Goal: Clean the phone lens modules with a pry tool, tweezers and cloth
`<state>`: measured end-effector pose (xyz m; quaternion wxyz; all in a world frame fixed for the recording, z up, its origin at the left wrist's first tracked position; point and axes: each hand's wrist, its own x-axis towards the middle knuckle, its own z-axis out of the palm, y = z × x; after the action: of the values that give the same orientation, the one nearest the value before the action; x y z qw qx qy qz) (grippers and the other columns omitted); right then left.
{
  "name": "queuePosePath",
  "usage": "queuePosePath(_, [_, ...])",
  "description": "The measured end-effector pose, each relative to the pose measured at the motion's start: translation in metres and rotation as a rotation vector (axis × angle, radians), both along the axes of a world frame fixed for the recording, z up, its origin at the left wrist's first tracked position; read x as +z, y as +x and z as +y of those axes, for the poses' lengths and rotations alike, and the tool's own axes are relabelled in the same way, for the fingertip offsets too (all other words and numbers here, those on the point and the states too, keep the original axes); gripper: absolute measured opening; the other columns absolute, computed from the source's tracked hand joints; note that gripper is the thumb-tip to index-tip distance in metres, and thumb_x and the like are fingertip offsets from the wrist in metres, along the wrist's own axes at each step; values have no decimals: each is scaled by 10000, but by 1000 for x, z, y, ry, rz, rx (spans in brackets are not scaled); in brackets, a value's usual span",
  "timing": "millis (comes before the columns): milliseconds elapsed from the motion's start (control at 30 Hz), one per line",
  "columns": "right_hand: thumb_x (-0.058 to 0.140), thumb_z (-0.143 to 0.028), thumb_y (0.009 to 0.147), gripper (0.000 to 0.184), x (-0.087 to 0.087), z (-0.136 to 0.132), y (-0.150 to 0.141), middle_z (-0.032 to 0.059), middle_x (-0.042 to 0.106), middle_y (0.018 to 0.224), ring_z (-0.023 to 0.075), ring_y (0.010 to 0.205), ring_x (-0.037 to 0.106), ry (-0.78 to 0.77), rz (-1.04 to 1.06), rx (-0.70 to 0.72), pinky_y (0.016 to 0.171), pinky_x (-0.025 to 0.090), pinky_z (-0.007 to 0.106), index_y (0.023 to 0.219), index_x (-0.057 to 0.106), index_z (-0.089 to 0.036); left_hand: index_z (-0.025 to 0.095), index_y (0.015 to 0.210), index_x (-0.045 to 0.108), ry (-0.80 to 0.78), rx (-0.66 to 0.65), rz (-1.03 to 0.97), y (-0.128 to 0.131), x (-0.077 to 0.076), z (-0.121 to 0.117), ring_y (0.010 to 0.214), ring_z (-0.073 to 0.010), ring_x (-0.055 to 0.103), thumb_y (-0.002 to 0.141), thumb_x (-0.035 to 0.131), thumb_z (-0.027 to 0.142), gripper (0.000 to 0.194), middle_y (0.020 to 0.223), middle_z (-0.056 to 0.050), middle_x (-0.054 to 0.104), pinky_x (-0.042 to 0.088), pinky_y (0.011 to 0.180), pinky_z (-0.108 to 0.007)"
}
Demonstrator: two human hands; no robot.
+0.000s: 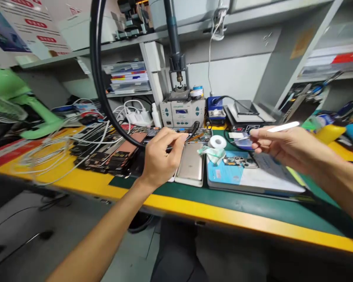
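Note:
My left hand [164, 157] hovers over the front of the bench with its fingers pinched together. Whatever is between those fingertips, if anything, is hidden. Just behind it passes a thick black hose [98, 78], and whether the hand touches it I cannot tell. My right hand [278, 143] grips slim, pale tweezers [284, 126], their thin tip pointing left. Below and left of that hand, a small circuit board [239, 161] lies on a blue and white box-like pad [223, 174]. A crumpled pale green cloth [213, 154] and a white roll [217, 141] are beside the board.
A gold phone [190, 166] lies on the green mat between my hands. Stacked phone parts [114, 156] and white cables [44, 149] cover the left side. At the back stand a grey hot air station [182, 113] and a blue soldering stand [216, 109]. A green fan [14, 98] is far left.

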<state>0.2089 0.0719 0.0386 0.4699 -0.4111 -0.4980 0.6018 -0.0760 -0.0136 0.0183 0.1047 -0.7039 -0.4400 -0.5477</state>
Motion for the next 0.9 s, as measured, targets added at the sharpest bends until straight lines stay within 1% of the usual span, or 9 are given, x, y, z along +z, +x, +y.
queuePosePath(67, [818, -61, 767, 94, 5, -3, -7, 75, 697, 661, 136, 572, 631, -33, -35, -108, 494, 534, 228, 688, 779, -94, 157, 923, 769, -169, 5, -117, -17, -1, -46, 787, -145, 629, 1005, 612, 220, 187, 828, -32, 699, 499, 751, -286])
queuePosePath(167, [651, 45, 877, 307, 14, -9, -16, 54, 655, 634, 98, 534, 593, -64, -114, -223, 511, 523, 235, 620, 719, -110, 170, 851, 761, -565, -15, -375, -54, -21, -120, 763, -152, 586, 965, 692, 336, 213, 775, -24, 636, 477, 728, -298])
queuePosePath(267, [592, 70, 910, 352, 15, -10, -19, 58, 652, 655, 95, 554, 618, -65, -129, -217, 511, 530, 214, 636, 719, -110, 162, 738, 691, -871, 173, -737, -99, -66, -179, 746, -155, 547, 818, 821, 510, 380, 762, -22, 601, 467, 666, -287])
queuePosePath(367, [572, 57, 936, 362, 11, -7, -18, 62, 659, 672, 95, 551, 635, -68, -133, -197, 508, 544, 191, 651, 721, -110, 141, 807, 665, -1001, 360, -850, -135, -126, -209, 680, -136, 542, 923, 701, 528, 405, 716, -3, 562, 471, 607, -266])
queuePosePath(433, [560, 32, 963, 376, 8, -6, -18, 64, 673, 697, 92, 559, 648, -74, -157, -191, 532, 560, 181, 659, 725, -116, 128, 947, 665, -1125, 483, -905, -152, -164, -215, 704, -133, 600, 1002, 626, 453, 331, 833, -19, 633, 533, 648, -282])
queuePosePath(500, [545, 9, 988, 401, 9, -8, -20, 58, 678, 712, 82, 562, 648, -98, -181, -195, 544, 565, 156, 657, 724, -129, 143, 1174, 653, -1241, 580, -940, -164, -196, -213, 885, -179, 680, 1014, 632, 401, 304, 1085, -68, 687, 601, 777, -356])
queuePosePath(600, [548, 3, 990, 431, 14, -13, -25, 47, 665, 700, 73, 549, 620, -149, -204, -212, 503, 542, 118, 623, 711, -154, 159, 1293, 625, -1370, 675, -957, -179, -227, -197, 1066, -238, 680, 1006, 649, 376, 361, 1268, -106, 657, 604, 899, -441])
queuePosePath(733, [556, -10, 985, 432, 18, -13, -26, 43, 650, 699, 90, 590, 606, -176, -205, -211, 500, 537, 122, 626, 712, -194, 164, 1316, 617, -1462, 752, -941, -203, -242, -164, 1108, -251, 670, 1003, 654, 370, 377, 1308, -113, 643, 596, 929, -463])
queuePosePath(900, [587, 21, 932, 374, 10, 1, -15, 42, 639, 716, 112, 624, 610, -104, -164, -170, 543, 559, 168, 639, 708, -178, 165, 1319, 616, -1493, 833, -874, -228, -241, -131, 1116, -255, 667, 1001, 656, 370, 380, 1314, -113, 640, 594, 934, -467])
